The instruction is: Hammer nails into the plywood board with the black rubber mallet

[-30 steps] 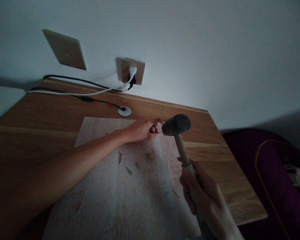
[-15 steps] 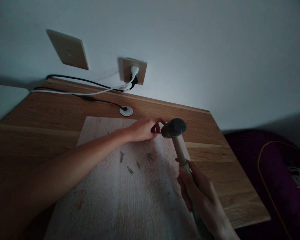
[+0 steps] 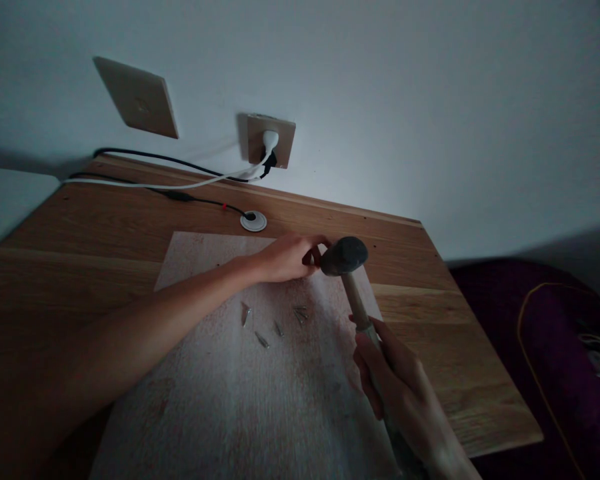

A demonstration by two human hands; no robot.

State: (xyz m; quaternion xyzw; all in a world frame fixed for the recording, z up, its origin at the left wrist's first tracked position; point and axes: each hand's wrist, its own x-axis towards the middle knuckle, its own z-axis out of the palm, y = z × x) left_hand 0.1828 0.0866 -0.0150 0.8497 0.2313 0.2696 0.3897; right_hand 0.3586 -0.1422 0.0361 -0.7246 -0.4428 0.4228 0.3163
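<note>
My left hand (image 3: 287,259) reaches across a pale wooden board (image 3: 240,393) and pinches something small, likely a nail, at its fingertips near the board's far right part. My right hand (image 3: 397,387) is wrapped round the wooden handle of a hammer (image 3: 353,280). The dark hammer head sits right against my left fingertips. Several loose nails (image 3: 275,321) lie on the board just below my left hand.
The board lies on a wooden table (image 3: 80,233) against a white wall. A wall socket (image 3: 269,141) holds a white and a black plug, with cables (image 3: 145,180) trailing left along the table's back. A round cable grommet (image 3: 253,221) sits behind the board. A dark purple cushion (image 3: 545,347) is at right.
The hammer head has come down and leftward, from a little above and right of my left fingertips to right against them. My left hand has stayed in place.
</note>
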